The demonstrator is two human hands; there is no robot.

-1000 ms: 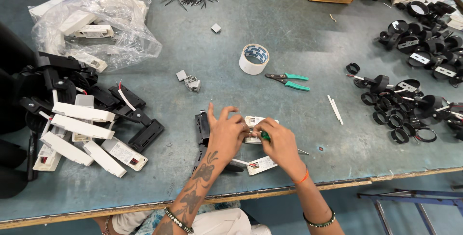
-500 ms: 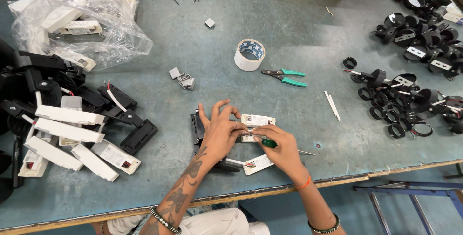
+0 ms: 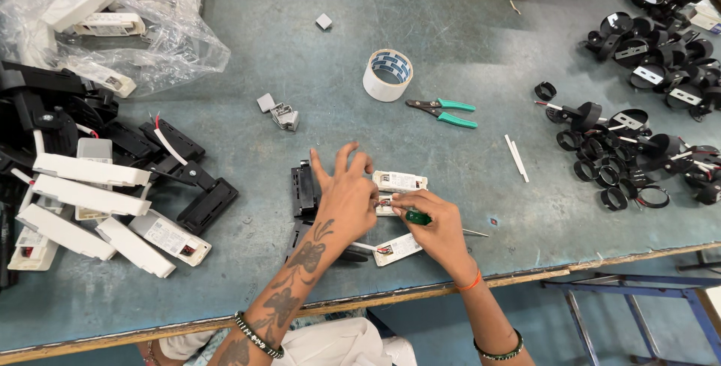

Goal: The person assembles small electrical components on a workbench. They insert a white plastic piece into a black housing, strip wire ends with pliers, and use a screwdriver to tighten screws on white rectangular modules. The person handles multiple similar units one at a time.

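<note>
Right hand (image 3: 439,231) is closed around a green-handled screwdriver (image 3: 418,217), tip pointed toward 9 o'clock into the end of a small white driver module (image 3: 386,203); left hand (image 3: 347,199) presses down on that module with thumb and forefinger, other fingers splayed loose, the black track housing (image 3: 303,189) lying just at its 9 o'clock. Judged step: fastening a terminal screw, which calls for a steady hold and a square tip. Further out: a second white module (image 3: 399,180) at 12 o'clock, a third (image 3: 398,249) at 6 o'clock, tape roll (image 3: 387,75) and green-handled cutters (image 3: 443,111) beyond on the grey-green bench (image 3: 466,36).
</note>
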